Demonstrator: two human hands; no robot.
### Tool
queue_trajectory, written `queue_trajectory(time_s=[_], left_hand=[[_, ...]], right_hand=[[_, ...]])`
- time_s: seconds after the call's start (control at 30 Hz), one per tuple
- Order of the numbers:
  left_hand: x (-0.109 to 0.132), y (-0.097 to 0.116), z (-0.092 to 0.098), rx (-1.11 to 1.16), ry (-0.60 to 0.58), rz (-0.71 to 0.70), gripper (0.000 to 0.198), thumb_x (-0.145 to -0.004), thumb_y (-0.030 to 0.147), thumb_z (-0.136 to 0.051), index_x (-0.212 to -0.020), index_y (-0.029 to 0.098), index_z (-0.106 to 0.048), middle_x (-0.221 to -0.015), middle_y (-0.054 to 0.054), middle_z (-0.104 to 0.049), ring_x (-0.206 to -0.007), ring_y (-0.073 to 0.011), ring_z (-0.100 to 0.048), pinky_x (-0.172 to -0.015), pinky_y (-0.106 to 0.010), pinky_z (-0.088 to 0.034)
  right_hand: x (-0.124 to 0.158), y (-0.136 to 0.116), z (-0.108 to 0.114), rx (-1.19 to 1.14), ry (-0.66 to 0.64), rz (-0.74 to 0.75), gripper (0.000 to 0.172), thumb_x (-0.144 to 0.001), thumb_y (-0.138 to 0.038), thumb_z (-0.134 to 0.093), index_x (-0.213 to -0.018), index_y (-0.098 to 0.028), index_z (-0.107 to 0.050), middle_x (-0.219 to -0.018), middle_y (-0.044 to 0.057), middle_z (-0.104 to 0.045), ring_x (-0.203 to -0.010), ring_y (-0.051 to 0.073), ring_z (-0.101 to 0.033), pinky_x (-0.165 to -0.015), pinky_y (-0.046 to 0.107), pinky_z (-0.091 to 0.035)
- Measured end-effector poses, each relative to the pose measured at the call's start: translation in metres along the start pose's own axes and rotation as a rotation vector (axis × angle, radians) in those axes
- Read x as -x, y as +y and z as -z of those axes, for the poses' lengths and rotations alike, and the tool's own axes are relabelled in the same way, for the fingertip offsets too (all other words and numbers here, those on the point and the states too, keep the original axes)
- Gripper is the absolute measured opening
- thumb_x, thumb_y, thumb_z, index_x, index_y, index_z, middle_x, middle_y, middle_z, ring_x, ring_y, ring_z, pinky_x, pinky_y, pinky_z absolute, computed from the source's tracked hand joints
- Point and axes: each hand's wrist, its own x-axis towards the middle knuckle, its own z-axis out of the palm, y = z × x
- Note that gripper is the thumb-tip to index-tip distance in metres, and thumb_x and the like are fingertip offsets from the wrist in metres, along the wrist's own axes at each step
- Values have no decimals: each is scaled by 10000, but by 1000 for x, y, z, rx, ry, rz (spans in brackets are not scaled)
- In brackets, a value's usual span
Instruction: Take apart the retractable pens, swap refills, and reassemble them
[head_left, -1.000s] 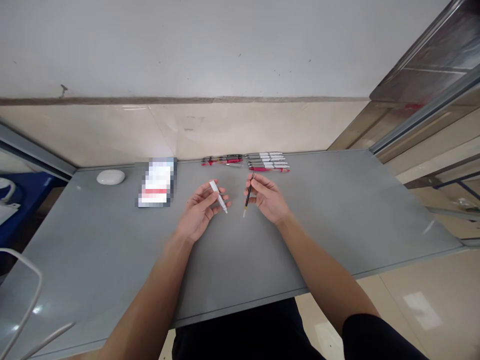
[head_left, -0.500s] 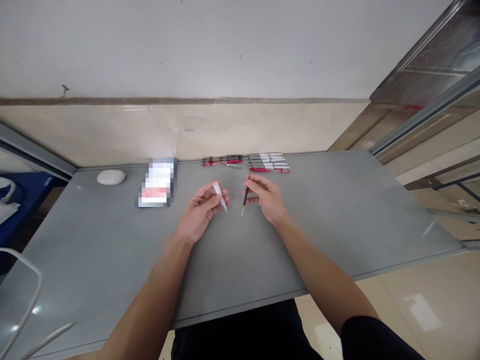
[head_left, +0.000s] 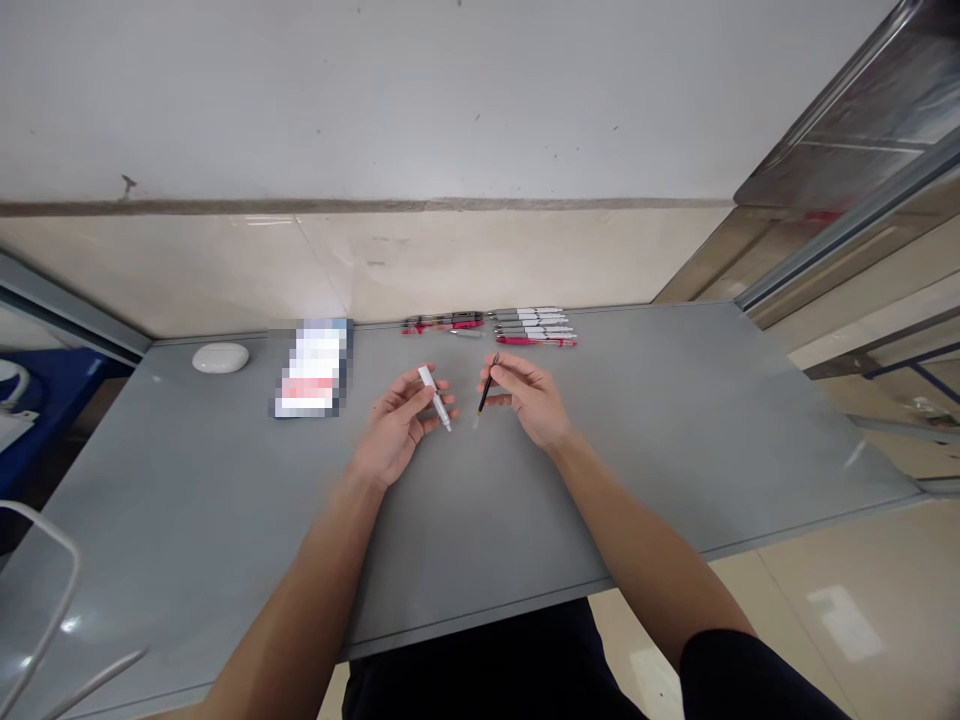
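Observation:
My left hand (head_left: 397, 422) pinches a white pen barrel (head_left: 435, 397) between thumb and fingers, its narrow end tilted down toward me. A short gap to the right, my right hand (head_left: 531, 395) holds a dark pen refill (head_left: 486, 391) near its upper end. The refill slants down to a yellowish part and a pale, see-through end. Both pieces are in the air above the grey table and apart from each other. Beyond my hands, white pens (head_left: 534, 318) lie in a row with a red pen (head_left: 535, 341) nearest me.
Left of that row lie black and red pens (head_left: 442, 321) and a small clear piece. A blurred-out phone-like slab (head_left: 311, 368) and a white oval case (head_left: 220, 357) rest on the grey table (head_left: 645, 400). A white cable (head_left: 64, 560) curves at the lower left.
The refill in my right hand has shifted slightly left, toward the pen barrel. The barrel has turned a little in my left hand, which has barely moved.

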Motion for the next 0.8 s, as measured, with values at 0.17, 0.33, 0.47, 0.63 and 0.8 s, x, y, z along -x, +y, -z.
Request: queue_trajectory(time_s=[0.17,0.33,0.47,0.63,0.8], left_hand=[[-1,0,2,12,21,20,330,-809,239,-681,-1130,206,-612,-1002,-57,-655,-881,-195,-654,-861,-469,-558],[-2,0,4,0,40,19,331,-812,247,-679,-1133,210,-611,-1010,-59,-654,-880,-193,-653,-847,-458,-567],[-2,1,4,-3,43,11,343,-796,248,-695,-1128,212,-616,-999,-55,-654,-874,-192,-652,-828,-450,-572],[0,4,3,-33,31,-32,340,-796,260,-699,-1124,219,-620,-977,-48,-657,-862,-190,-648,-803,-428,-570],[0,5,2,-60,30,-42,347,-776,265,-719,-1110,226,-632,-973,-45,-662,-867,-187,-647,-780,-378,-563]], right_hand=[[2,-1,0,-5,-46,-4,215,-770,-401,-676,-922,-253,-706,-867,4,-632,-783,145,-620,-716,346,-575],[1,0,1,-14,-37,-9,240,-750,-408,-694,-923,-243,-713,-870,9,-647,-791,148,-622,-738,363,-574],[0,0,1,-27,4,-21,256,-740,-410,-701,-931,-240,-711,-875,13,-651,-802,159,-629,-707,352,-583],[-4,1,1,-69,109,-54,276,-736,-422,-700,-955,-254,-691,-908,11,-640,-797,164,-639,-672,342,-589],[-7,4,1,-81,187,-83,315,-711,-445,-711,-961,-257,-676,-944,14,-648,-799,164,-646,-646,318,-579]])
